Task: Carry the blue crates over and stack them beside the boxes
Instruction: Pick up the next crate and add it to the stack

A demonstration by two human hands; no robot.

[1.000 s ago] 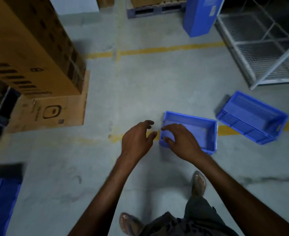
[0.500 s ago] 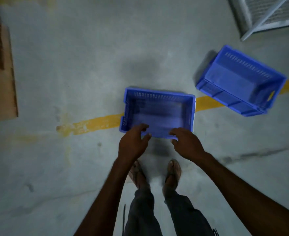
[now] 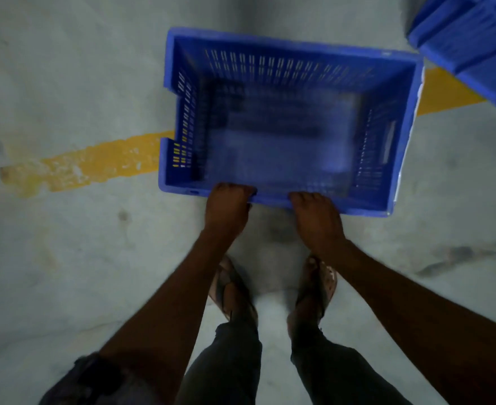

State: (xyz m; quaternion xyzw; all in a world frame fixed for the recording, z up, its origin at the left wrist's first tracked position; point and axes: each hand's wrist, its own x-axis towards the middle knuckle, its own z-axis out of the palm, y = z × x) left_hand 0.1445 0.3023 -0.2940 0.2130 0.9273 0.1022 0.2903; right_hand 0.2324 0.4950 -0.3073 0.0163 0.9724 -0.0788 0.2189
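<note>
An empty blue crate [image 3: 287,71] with slotted walls fills the upper middle of the head view, open side up, over the concrete floor. My left hand [image 3: 226,209] grips its near rim toward the left, fingers curled over the edge. My right hand [image 3: 317,217] grips the same rim a little further right. A second blue crate [image 3: 475,39] shows only partly at the top right corner. No boxes are in view.
A worn yellow floor line [image 3: 89,162] runs left to right under the held crate. My two feet in sandals [image 3: 232,290] stand just below my hands. A dark crack [image 3: 460,255] crosses the concrete at right.
I have bent closer to the near crate, so it looks much larger. Both hands went from reaching for its near rim to closing on it. The boxes and wire rack dropped out of view.
</note>
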